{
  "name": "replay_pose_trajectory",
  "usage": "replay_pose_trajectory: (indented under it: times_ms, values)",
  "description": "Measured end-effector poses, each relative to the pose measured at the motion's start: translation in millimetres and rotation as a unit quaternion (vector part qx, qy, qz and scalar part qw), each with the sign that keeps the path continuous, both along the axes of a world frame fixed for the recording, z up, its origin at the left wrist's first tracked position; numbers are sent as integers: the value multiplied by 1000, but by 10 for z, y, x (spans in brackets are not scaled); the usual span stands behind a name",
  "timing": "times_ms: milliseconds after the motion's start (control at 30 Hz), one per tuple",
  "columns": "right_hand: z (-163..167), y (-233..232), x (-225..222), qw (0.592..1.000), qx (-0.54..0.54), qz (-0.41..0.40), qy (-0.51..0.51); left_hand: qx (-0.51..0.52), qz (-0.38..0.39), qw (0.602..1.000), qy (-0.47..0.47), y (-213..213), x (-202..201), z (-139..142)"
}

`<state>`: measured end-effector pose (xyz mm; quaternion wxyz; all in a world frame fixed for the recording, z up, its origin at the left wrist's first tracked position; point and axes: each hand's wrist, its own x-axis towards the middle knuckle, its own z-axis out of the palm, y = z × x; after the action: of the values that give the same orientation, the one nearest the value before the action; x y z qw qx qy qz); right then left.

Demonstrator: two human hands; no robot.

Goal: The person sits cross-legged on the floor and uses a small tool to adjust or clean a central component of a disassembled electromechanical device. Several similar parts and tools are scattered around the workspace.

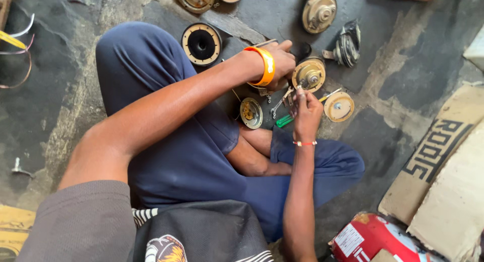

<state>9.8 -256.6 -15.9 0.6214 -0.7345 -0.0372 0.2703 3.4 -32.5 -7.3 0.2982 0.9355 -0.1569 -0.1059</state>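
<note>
Horn unit (308, 74), round and brass-coloured with a raised hub, is lying on the dark stone floor (403, 55) just ahead of the crossed legs, and both hands are working at it. Left hand (279, 60), the one with the orange wristband (265, 66), is closing down around the unit's near-left edge and steadying it; a thin rod (265, 42) is poking out past its knuckles, though I cannot tell whether the fingers are gripping it. Right hand (306, 110) is pinching a small metal piece (288, 96) between fingertips, right at the unit's lower rim; too small to say what it is. Step in hand looks like fitting or adjusting that small part on the unit. Next move probably calls for fine fingertip alignment while the left hand is keeping the body from turning. Green-handled screwdriver (283, 121) is lying just below the right hand, a small round plate (251, 112) to its left, a flat cap disc (339, 106) to its right. Farther out: a black-coned horn (201, 43), another brass unit (319, 11), a dark coil part (346, 47), cardboard (443, 156) and a red canister (375, 239) at right.
</note>
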Motion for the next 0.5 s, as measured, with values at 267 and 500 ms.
replay_pose_trajectory:
  times_ms: [267,500]
  values:
    - [-20,133,-122,991,-33,124,28,18,-16,1000,9,5,13,31]
    - [-79,177,-202,986,-94,125,-52,45,-18,998,42,-2,49,47]
